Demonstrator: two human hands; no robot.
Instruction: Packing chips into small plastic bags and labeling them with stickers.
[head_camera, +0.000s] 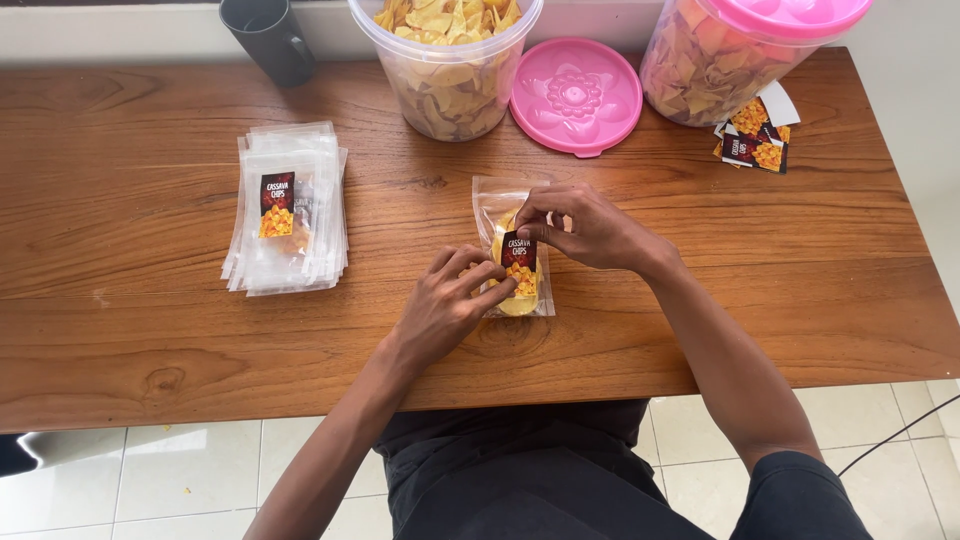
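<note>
A small clear plastic pouch (497, 203) with yellow chips inside lies flat on the wooden table (150, 300) in front of me. A dark rectangular sticker label (520, 262) with a picture of chips sits on its front. My left hand (445, 305) pinches the label's lower left edge against the pouch. My right hand (590, 228) pinches the label's top edge from the right. Both hands touch the label and the pouch.
A stack of empty clear pouches (288, 210) lies to the left, the top one labelled. At the back stand a dark mug (268, 38), an open tub of chips (450, 60), its pink lid (576, 95), a closed pink-lidded tub (735, 50) and loose labels (757, 140).
</note>
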